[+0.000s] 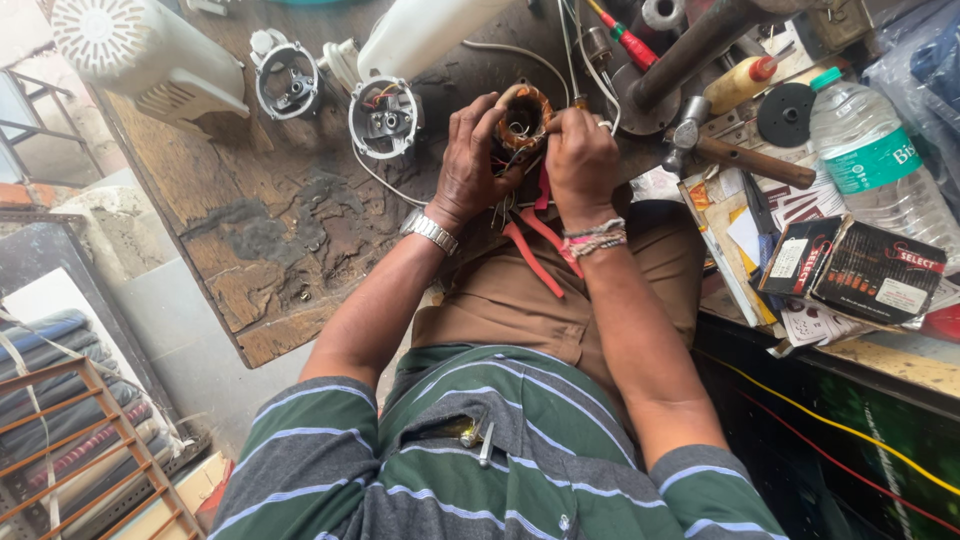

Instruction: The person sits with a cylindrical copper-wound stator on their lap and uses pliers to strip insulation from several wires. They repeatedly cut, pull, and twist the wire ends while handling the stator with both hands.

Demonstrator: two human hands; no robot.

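Observation:
A round motor stator with copper windings (523, 118) is held over my lap at the edge of a worn wooden bench (270, 215). My left hand (470, 160) wraps around its left side, a metal watch on the wrist. My right hand (582, 160) grips its right side, fingers curled at the top by thin white wires; thread bracelets circle that wrist. Red strips of sleeving (535, 250) hang below the hands across my brown trousers.
A round metal end cover (385, 118) and a second one (287, 78) lie on the bench, beside a white fan housing (150, 55). To the right are a hammer (735, 152), a water bottle (870, 160), a small glue bottle (738, 82), a screwdriver (625, 38) and dark cardboard boxes (850, 270).

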